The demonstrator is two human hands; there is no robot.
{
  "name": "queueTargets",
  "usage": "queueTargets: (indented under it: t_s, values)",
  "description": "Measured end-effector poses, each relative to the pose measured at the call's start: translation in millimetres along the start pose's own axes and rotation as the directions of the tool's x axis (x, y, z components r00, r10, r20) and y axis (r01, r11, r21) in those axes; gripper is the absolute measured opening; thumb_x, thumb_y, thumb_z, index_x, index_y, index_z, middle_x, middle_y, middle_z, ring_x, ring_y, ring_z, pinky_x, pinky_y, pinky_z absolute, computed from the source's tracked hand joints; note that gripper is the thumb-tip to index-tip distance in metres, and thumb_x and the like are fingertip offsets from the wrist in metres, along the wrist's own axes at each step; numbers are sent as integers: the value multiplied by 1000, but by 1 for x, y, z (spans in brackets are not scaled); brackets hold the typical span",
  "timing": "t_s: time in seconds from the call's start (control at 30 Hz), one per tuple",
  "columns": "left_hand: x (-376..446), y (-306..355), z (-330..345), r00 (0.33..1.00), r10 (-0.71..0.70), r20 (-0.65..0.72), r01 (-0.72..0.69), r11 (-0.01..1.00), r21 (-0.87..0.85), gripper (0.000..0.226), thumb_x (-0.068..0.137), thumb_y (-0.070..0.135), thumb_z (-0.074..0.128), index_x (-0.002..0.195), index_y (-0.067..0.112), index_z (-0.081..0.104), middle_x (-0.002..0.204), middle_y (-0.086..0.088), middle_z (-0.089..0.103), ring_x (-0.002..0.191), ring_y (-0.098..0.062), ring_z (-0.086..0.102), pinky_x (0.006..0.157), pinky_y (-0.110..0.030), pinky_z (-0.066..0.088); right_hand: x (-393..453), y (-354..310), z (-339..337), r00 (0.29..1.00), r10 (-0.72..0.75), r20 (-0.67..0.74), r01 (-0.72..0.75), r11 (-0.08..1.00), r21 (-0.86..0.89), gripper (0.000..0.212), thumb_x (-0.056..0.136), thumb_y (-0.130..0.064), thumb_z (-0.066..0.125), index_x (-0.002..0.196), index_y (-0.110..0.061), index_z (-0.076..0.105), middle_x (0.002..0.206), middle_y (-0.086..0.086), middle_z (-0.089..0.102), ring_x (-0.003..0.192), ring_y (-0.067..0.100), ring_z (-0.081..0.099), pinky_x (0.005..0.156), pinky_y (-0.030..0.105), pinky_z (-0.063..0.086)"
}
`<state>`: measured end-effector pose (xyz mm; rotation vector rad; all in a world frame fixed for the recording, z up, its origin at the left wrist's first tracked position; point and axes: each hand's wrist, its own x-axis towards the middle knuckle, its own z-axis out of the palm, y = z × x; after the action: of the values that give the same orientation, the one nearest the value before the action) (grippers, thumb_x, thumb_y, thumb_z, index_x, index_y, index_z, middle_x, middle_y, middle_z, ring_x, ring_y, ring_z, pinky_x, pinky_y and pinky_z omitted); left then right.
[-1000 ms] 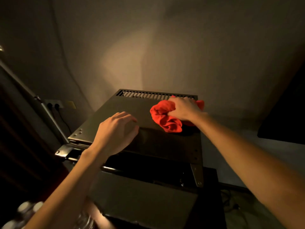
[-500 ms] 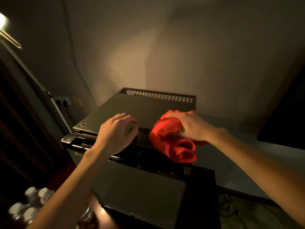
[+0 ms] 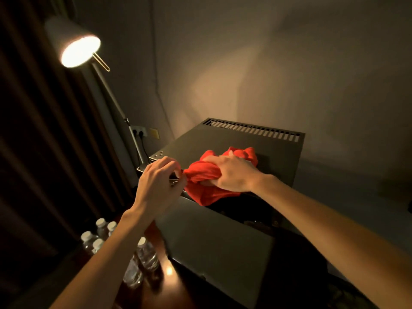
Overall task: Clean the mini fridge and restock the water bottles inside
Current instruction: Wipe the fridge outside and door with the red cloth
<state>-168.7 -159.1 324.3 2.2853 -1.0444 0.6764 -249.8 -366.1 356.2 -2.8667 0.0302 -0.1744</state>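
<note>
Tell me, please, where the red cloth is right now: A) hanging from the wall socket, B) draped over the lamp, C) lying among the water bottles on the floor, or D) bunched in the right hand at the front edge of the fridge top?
D: the right hand grips the bunched red cloth at the front edge of the mini fridge top, with the left hand beside it.

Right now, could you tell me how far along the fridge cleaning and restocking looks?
Nothing looks finished yet. In hand: the right hand grips the red cloth at the front edge of the mini fridge top, the left hand beside it, and the door hangs open. Left: the water bottles stand outside by the fridge, not yet restocked.
</note>
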Motion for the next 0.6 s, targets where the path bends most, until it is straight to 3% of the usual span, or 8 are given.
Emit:
queueTargets:
  t_s: [0.13,0.37,0.6]
  values:
    - [-13,-6,-6,998,-53,17,52,998,30,31,84,48,52,91,21,67,95,5,67,92,-22,65,85,-38,51,-18,24,-9,998,-52,-38,52,999,1,60,79,-63,61,133,-43,43,122,0,65,117,31,57,99,45,45]
    - [-41,-53,-18,973,-230,-18,231,972,47,30,86,44,56,99,21,68,106,3,66,96,-21,64,77,-36,51,20,18,-9,986,158,-45,-159,987,-11,45,86,-41,63,128,-32,51,123,14,65,117,40,56,98,40,42]
    - [-35,-104,-7,914,-407,-5,402,906,-134,31,91,36,62,116,18,60,115,-1,63,103,-19,61,81,-35,51,43,-11,0,973,217,-84,-217,976,14,34,84,-31,64,118,-27,60,115,12,68,113,36,59,94,38,45]
